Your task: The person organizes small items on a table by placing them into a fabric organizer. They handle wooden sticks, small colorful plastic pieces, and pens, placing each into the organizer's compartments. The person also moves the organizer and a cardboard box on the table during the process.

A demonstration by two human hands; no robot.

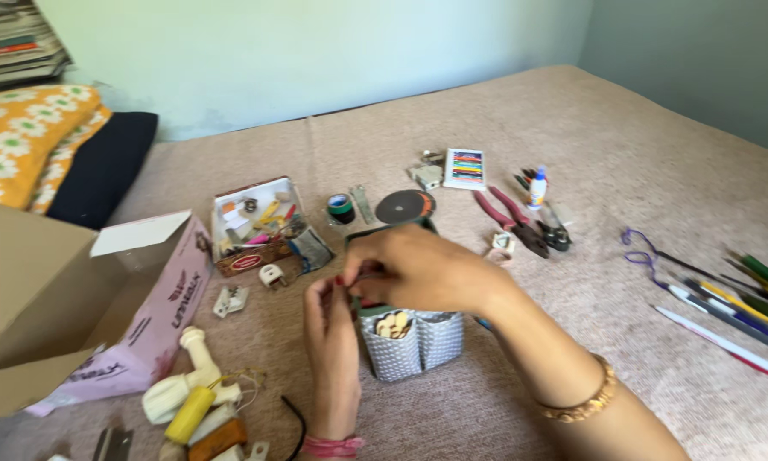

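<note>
My left hand (331, 341) and my right hand (418, 271) meet just above a small grey dotted fabric organiser (411, 343) with front pockets. The fingertips of both hands pinch something small and reddish between them; it is too hidden to name. One front pocket of the organiser holds small pale wooden pieces (392, 324). The right hand covers the organiser's top opening. A gold bangle (582, 399) is on my right wrist and a pink band (331, 446) on my left.
A small open box of odds and ends (257, 224) and tape rolls (342, 207) lie behind; red-handled pliers (512, 218), a glue bottle (537, 187) and a crayon box (465, 168) are further right. Pens and screwdrivers (734, 312) lie far right. A cardboard box (34, 299) stands left, plastic fittings (192, 401) near left.
</note>
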